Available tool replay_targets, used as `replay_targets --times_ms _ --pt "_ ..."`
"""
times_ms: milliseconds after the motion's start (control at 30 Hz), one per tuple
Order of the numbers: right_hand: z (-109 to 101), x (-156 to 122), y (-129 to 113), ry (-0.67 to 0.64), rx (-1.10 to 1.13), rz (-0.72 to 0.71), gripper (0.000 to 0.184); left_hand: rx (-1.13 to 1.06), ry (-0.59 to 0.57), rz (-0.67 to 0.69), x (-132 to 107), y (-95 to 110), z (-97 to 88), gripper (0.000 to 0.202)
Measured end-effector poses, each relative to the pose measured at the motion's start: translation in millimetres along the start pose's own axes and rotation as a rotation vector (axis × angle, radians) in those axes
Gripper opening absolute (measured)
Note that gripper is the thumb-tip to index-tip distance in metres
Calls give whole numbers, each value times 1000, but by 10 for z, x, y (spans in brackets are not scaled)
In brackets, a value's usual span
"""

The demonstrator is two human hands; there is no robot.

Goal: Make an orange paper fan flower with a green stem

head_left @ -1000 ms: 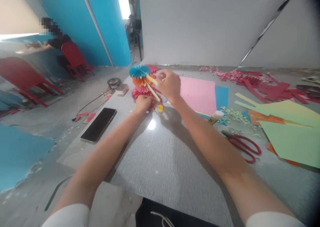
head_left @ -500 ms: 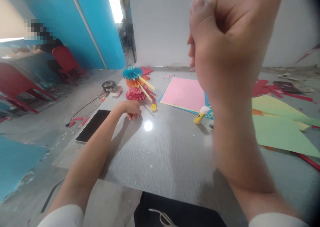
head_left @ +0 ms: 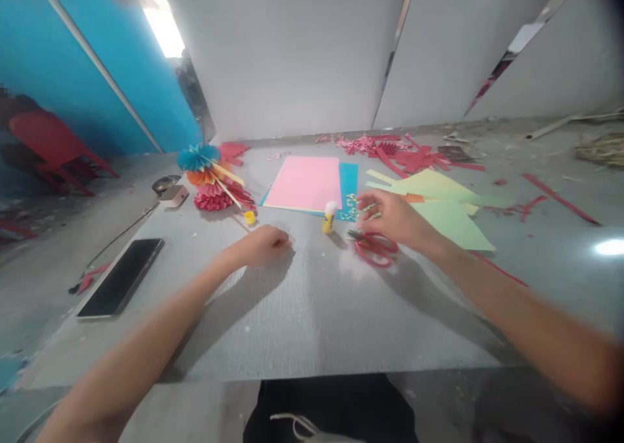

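White walls (head_left: 287, 59) and a blue panel (head_left: 92, 72) stand behind a grey bench (head_left: 312, 319) scattered with cut paper. The right hand (head_left: 392, 218) sits over a pair of red-handled scissors (head_left: 374, 249), its fingers (head_left: 371, 202) drawn narrow beside pale green paper scraps (head_left: 350, 207); the view does not settle whether they pinch any. The scissors lie flat on the bench, partly under the hand, with their handles to the lower right and their blades pointing up and left, so their long axis runs diagonally toward a glue stick (head_left: 329, 217). That yellow stick stands upright just beyond the blade tips. The left hand (head_left: 263, 246) rests on the bench with its fingers curled shut, holding nothing that shows. It is near a small yellow cap (head_left: 249, 217) and a stacked paper rosette tower (head_left: 209, 183), which stands toward the far left of the bench. The tower's long axis is nearly upright, with blue at the top, then orange, pink and red, and yellow paper strips (head_left: 228, 175) slanting down to the right. A pink sheet (head_left: 305, 183) overlaps a blue sheet (head_left: 348, 189), and a smartphone (head_left: 121, 277) lies diagonally near the left edge.
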State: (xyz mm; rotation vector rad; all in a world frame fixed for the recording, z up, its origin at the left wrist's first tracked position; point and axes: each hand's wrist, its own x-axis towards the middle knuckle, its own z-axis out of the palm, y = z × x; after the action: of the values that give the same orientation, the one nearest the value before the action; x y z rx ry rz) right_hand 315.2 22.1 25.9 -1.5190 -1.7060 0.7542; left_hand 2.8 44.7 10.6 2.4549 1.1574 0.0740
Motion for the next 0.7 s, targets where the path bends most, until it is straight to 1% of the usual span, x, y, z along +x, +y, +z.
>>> replay_targets --times_ms 67,100,167,233,333,400,467,500,567,633,700 --pt "110 -5 54 -64 12 65 54 37 98 -6 58 -11 71 38" --pt "181 6 59 -91 2 73 55 63 149 -27 80 -15 106 38" --pt "329 53 56 -114 -40 39 56 113 247 -90 115 -9 176 36" --pt "464 122 60 -123 -41 -13 43 140 302 -143 136 3 240 30" --pt "608 226 84 -156 -33 -115 19 162 329 -172 141 9 302 28" --pt "633 281 91 -149 -28 -151 13 174 338 -171 138 5 317 29" --pt "567 331 85 -90 -25 -156 13 193 346 -174 152 11 312 30" --pt "495 360 82 -40 -25 -154 14 208 350 -176 176 21 302 30" --pt "282 431 97 42 -41 -157 14 252 369 -170 276 53 261 31" --pt "19 513 162 130 -50 -129 18 304 390 -129 457 84 187 32" --pt "-234 588 289 183 -92 -80 21 353 368 -32 712 95 83 33"
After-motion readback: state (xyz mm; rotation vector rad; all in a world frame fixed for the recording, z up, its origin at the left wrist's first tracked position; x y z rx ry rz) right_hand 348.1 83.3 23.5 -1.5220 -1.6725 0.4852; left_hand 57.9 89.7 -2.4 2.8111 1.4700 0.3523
